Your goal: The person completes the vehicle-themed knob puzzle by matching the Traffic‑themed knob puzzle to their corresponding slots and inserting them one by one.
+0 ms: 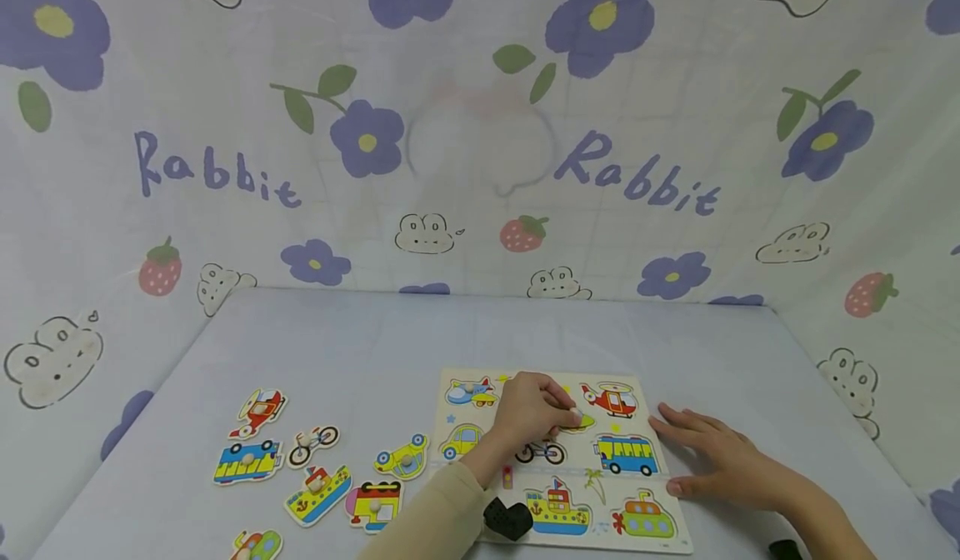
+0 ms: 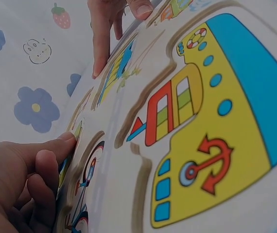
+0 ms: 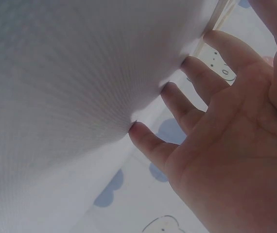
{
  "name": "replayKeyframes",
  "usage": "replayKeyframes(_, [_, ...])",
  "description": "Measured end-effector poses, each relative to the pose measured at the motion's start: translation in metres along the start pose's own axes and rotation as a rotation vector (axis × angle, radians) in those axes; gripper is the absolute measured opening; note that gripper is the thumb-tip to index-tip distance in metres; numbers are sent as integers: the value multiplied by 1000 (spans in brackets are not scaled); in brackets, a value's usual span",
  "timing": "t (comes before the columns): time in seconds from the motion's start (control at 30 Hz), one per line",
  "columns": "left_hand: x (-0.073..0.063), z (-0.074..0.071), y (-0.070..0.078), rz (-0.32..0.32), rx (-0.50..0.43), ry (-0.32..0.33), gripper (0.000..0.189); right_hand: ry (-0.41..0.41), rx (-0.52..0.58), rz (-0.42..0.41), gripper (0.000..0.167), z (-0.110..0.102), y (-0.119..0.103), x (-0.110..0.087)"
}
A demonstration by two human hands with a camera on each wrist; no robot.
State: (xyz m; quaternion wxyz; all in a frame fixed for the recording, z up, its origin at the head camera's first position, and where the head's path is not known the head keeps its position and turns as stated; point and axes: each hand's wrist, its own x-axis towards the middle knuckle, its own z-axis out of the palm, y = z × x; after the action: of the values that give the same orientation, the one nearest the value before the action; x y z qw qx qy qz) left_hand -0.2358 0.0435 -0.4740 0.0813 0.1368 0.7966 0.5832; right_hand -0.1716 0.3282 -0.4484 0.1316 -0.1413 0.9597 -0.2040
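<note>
Left hand: the left hand (image 1: 528, 414) is over the middle of the puzzle board (image 1: 667, 535), fingers curled, pinching the knob of a yellow-green piece (image 1: 581, 420) at its fingertips; the left wrist view shows the fingers (image 2: 48, 162) bunched against the piece's edge.
Right hand: the right hand (image 1: 723, 456) lies flat, fingers straight and spread, pressing on the board's right edge and the table beside it, holding nothing; the right wrist view shows its fingertips (image 3: 143, 138) touching the surface.
Yellow-green piece: it sits in the board's middle column, second row, right under the left fingertips; whether it is seated in its slot or lifted, I cannot tell.
Board: flat on the table (image 1: 375, 335), near the front edge, right of centre.
On the board: a plane (image 1: 471, 392), a red helicopter (image 1: 611, 399), a yellow car (image 1: 460, 441), a bicycle (image 1: 542, 452), a blue bus (image 1: 627, 454), a ship with an anchor (image 1: 557, 508) and a green submarine (image 1: 645, 520).
Loose pieces: several lie well to the left of the board, among them a red helicopter piece (image 1: 258, 410), a bus piece (image 1: 246, 462), a bicycle piece (image 1: 312, 443), a boat piece (image 1: 318, 493) and a small yellow plane piece (image 1: 402, 457).
Backdrop: a cloth (image 1: 420, 152) printed with purple flowers, strawberries and the word Rabbit.
</note>
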Motion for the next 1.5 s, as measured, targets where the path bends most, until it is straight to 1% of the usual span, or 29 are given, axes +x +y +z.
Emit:
replayKeyframes(0.2, [1, -1, 1, 0, 7, 2, 14, 4, -2, 3, 93, 0, 0, 1])
replayKeyframes(0.47, [1, -1, 0, -4, 13, 7, 15, 15, 7, -21, 92, 0, 0, 0])
replayKeyframes(0.83, [2, 2, -4, -1, 10, 14, 16, 5, 13, -8, 91, 1, 1, 0])
replayKeyframes(0.97, [1, 3, -4, 0, 19, 27, 17, 8, 7, -9, 92, 2, 2, 0])
replayKeyframes(1.07, [0, 6, -3, 10, 63, 44, 17, 7, 7, -10, 92, 2, 2, 0])
replayKeyframes(1.17, [-2, 8, 1, 39, 122, 66, 14, 7, 2, -19, 91, 1, 2, 0])
replayKeyframes(1.23, [-5, 7, 5, 57, 141, 78, 14, 10, -4, -26, 91, 0, 2, -1])
replayKeyframes(1.3, [-10, 3, 11, 81, 145, 80, 18, 12, -7, -30, 91, -1, 2, -1])
replayKeyframes(1.37, [-18, -6, 17, 120, 151, 73, 21, 11, -7, -28, 91, -1, 2, 0])
replayKeyframes(1.43, [-28, -22, 23, 179, 172, 76, 20, 7, -5, -25, 92, 0, 2, 0])
replayKeyframes(1.5, [-39, -43, 27, 227, 215, 104, 19, 2, -6, -22, 92, 1, 3, 0])
